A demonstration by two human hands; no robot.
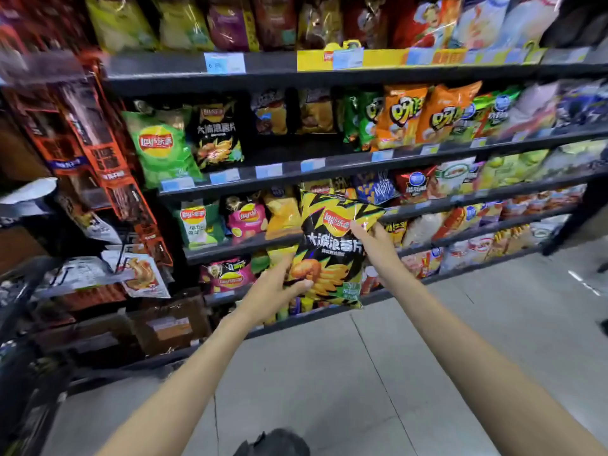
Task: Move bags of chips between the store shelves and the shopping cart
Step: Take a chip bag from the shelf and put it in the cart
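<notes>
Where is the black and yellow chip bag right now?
The black and yellow chip bag is in the middle of the head view, held up by the left hand and right hand before the shelves, near a pink bag.

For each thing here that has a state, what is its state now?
Black and yellow chip bag: held in the air before the shelves, upright, unopened.
Left hand: grips the bag's lower left edge.
Right hand: grips the bag's upper right edge.
Green chip bag: standing on its shelf.
</notes>
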